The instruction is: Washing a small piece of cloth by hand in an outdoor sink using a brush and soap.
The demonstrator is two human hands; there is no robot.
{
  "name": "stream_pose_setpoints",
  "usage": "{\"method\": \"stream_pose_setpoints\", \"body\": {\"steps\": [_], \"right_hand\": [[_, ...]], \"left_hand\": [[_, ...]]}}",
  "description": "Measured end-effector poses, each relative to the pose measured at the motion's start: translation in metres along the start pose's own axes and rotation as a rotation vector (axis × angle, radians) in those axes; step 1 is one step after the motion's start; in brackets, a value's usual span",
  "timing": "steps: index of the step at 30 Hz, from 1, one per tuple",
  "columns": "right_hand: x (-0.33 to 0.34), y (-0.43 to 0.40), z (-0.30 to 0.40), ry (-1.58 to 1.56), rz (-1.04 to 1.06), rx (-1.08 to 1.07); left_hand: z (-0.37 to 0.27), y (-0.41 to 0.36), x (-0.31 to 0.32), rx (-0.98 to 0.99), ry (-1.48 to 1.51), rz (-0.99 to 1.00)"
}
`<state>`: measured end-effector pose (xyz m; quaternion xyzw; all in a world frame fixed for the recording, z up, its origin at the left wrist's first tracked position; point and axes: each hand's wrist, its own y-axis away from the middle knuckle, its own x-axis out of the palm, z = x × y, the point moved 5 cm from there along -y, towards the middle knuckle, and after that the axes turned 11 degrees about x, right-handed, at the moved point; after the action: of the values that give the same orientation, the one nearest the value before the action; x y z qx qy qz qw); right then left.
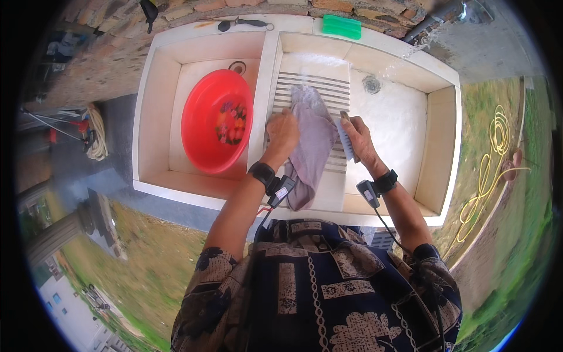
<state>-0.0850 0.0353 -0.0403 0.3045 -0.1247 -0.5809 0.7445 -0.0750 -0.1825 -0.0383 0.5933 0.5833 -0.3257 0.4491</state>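
A wet grey-purple cloth (pixel 311 145) lies over the ridged washboard slab (pixel 338 94) of a pale tiled sink. My left hand (pixel 283 127) is on the cloth's left edge with its fingers curled in; whether they grip the fabric is hidden. In my right hand (pixel 361 140) is a scrubbing brush (pixel 346 137), tilted on its side beside the cloth's right edge, its pale bristles facing left. Some suds or water show at the cloth's far end.
A red plastic basin (pixel 200 132) with a floral print stands in the left compartment. The right compartment has a drain (pixel 371 84), and water splashes near its far wall. On the back rim are a green soap bar (pixel 341 27) and a knife-like tool (pixel 250 22).
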Motion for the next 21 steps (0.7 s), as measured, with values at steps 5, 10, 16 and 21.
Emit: {"method": "stream_pose_setpoints", "body": {"steps": [5,10,16,21], "right_hand": [[-0.025,0.013,-0.015,-0.287,-0.096,0.084],[-0.062,0.011,0.023,-0.407,-0.262,-0.057],[-0.045,0.031,0.07,-0.015,-0.264,-0.288],[0.059,0.066,0.068,0.671,-0.009,-0.71]], "left_hand": [[-0.029,-0.004,-0.08,0.209,0.642,-0.206],[-0.098,0.044,-0.148,0.485,0.93,-0.3],[-0.014,0.112,-0.012,-0.102,0.81,-0.065],[-0.009,0.158,0.03,-0.05,0.846,0.113]]}}
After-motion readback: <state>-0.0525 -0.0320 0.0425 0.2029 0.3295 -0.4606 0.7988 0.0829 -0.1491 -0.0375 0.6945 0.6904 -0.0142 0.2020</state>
